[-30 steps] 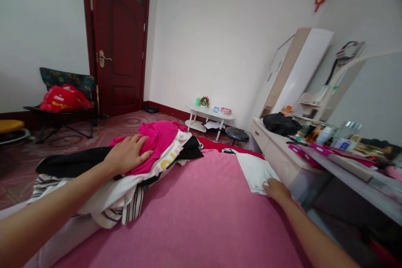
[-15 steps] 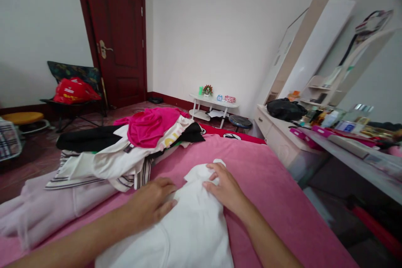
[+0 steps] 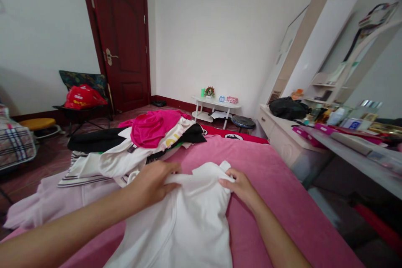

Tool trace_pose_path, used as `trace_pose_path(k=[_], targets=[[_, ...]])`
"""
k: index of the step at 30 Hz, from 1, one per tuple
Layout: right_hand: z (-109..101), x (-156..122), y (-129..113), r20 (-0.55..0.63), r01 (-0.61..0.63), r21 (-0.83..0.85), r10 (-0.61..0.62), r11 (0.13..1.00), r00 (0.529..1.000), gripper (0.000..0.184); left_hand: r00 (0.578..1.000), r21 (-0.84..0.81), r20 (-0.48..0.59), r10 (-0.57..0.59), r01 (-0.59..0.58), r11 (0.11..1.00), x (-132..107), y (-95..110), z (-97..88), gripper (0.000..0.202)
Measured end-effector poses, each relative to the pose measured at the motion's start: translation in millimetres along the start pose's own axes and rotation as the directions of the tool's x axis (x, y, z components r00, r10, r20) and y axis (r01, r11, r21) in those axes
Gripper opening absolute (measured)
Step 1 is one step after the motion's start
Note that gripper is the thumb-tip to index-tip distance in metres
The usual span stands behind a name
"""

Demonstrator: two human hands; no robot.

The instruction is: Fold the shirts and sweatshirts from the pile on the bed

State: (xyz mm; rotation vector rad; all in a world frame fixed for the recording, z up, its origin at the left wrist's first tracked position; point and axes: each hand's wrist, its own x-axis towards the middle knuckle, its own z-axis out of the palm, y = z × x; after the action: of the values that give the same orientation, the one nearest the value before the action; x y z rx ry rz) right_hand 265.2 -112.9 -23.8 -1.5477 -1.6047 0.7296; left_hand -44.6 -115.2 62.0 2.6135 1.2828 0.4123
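Note:
A white garment (image 3: 194,213), its kind not clear, lies in front of me on the pink bedspread (image 3: 260,167). My left hand (image 3: 157,182) pinches the garment's upper left edge between thumb and fingers. At its upper right edge my right hand (image 3: 237,182) grips the cloth the same way. Between the two hands the fabric is drawn up in soft folds. Past my right fingers a small flap of the white cloth sticks out. The garment's lower end runs out of view at the bottom.
A heap of clothes lies left on the bed: a bright pink garment (image 3: 153,127), a black one (image 3: 94,139) and a pale lilac one (image 3: 59,199). To the right stands a dressing table (image 3: 279,132) with a black bag (image 3: 289,108). Behind are a low white table (image 3: 216,102) and a stool (image 3: 243,122).
Both hands have closed on the white garment's upper edge and lifted it a little. Before, they rested more loosely on it. The view has shifted slightly to the left.

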Motion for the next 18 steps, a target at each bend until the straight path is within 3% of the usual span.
trace_pose_path(k=[2,3,5,6,7,8,9,10,13,14,15,18], targets=[[-13.2,0.3,-12.4,-0.281,0.085,0.174,-0.033,0.981,0.959,0.031,0.99,-0.041,-0.126,0.062,-0.068,0.997,16.2,7.8,-18.9,0.015],[-21.6,0.0,-22.5,-0.47,0.181,0.228,-0.055,0.957,0.881,0.03,0.976,-0.052,-0.19,0.103,-0.115,0.992,22.1,13.9,-30.0,0.015],[-42.1,-0.7,-43.6,-0.783,0.423,0.231,-0.091,0.877,0.615,0.03,0.939,-0.044,-0.274,0.209,-0.229,0.972,27.5,32.3,-51.9,0.018],[-53.6,-0.8,-51.5,-0.869,0.524,0.204,-0.094,0.827,0.486,0.032,0.918,-0.04,-0.281,0.278,-0.301,0.953,26.9,44.1,-60.6,0.019],[-65.2,-0.6,-55.6,-0.915,0.596,0.182,-0.087,0.782,0.394,0.034,0.897,-0.048,-0.269,0.35,-0.375,0.926,24.5,56.8,-66.1,0.021],[-76.4,-0.3,-55.1,-0.934,0.634,0.177,-0.076,0.753,0.35,0.036,0.879,-0.077,-0.225,0.42,-0.445,0.892,20.9,69.6,-67.5,0.022],[-86.4,0.1,-49.4,-0.937,0.636,0.19,-0.056,0.748,0.346,0.036,0.861,-0.127,-0.154,0.484,-0.503,0.855,17.0,81.4,-64.2,0.024],[-94.6,0.1,-38.8,-0.927,0.595,0.227,-0.017,0.771,0.375,0.036,0.838,-0.189,-0.066,0.541,-0.543,0.818,13.8,91.5,-56.0,0.026],[-105.9,-1.9,14.1,-0.826,0.305,0.384,0.177,0.872,0.535,0.035,0.742,-0.335,0.188,0.644,-0.568,0.752,16.0,106.9,-7.1,0.03],[-105.6,-3.2,34.7,-0.778,0.2,0.415,0.233,0.887,0.583,0.034,0.727,-0.356,0.203,0.656,-0.57,0.741,22.0,107.4,13.6,0.028],[-104.1,-4.5,54.6,-0.741,0.118,0.421,0.266,0.899,0.616,0.033,0.74,-0.367,0.191,0.645,-0.556,0.746,30.4,106.2,34.3,0.025],[-97.0,-7.4,101.1,-0.691,-0.066,0.312,0.274,0.948,0.669,0.032,0.854,-0.352,0.018,0.519,-0.481,0.803,61.8,97.8,88.8,0.038]])
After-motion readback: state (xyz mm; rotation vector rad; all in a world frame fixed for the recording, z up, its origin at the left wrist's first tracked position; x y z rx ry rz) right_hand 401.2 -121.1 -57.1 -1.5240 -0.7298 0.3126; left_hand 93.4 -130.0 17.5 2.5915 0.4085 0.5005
